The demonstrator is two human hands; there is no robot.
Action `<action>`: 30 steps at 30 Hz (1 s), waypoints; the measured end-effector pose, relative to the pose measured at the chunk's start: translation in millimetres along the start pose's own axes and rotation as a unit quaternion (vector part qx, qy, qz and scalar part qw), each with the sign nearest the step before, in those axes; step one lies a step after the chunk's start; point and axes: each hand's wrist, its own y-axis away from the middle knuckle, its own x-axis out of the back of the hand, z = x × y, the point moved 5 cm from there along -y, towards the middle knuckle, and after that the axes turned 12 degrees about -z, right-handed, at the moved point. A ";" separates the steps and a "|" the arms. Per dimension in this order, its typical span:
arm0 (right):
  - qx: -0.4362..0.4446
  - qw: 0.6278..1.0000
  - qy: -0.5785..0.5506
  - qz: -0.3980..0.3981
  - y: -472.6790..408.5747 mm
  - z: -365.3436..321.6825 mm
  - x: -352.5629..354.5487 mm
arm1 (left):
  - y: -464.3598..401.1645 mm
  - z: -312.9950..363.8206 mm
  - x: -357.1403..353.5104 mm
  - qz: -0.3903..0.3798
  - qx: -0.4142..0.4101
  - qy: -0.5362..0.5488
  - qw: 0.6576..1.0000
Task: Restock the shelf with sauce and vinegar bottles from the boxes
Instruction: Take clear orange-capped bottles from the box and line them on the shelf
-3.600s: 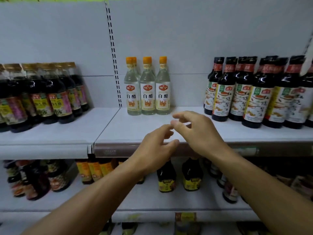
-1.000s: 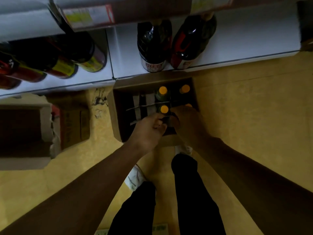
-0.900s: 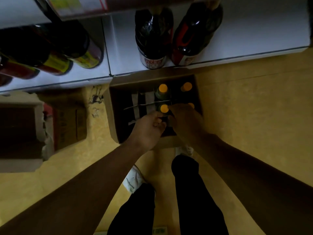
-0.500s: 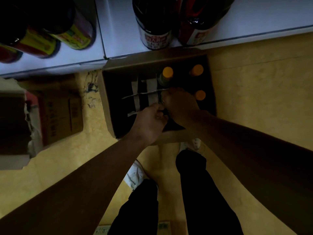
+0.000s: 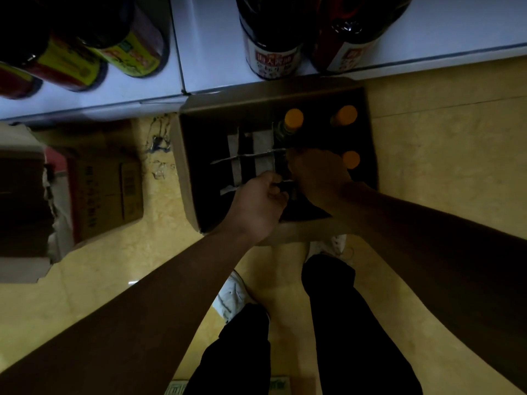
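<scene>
Yellow tiled floor (image 5: 427, 172), dim light; the person's legs nearest. Beyond them an open cardboard box (image 5: 182, 166) sits against the bottom shelf (image 5: 427, 44). Left hand (image 5: 256, 203) is curled at the divider strips (image 5: 256, 155); whether it pinches anything cannot be told. Right hand (image 5: 316, 175) reaches down into a cell, fingers hidden; grip undetermined. Three orange-capped bottles (image 5: 293, 118) stand upright just beyond the right hand. Judgement: full bottles, fairly heavy, smooth, possibly breakable; take by the neck under the cap. Farther, dark sauce bottles (image 5: 271, 52) on the shelf.
</scene>
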 end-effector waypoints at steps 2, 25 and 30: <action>0.010 1.000 -0.012 0.013 9.5 1.8 8.1 | 1.8 3.4 -0.9 -0.004 0.000 0.025 1.000; 0.101 0.983 0.010 0.154 213.2 -38.2 200.1 | 107.0 125.6 36.4 -0.016 -0.164 -0.078 0.983; 0.094 0.980 -0.010 0.173 272.8 -54.7 264.0 | 160.3 166.0 55.0 -0.003 -0.199 -0.057 0.978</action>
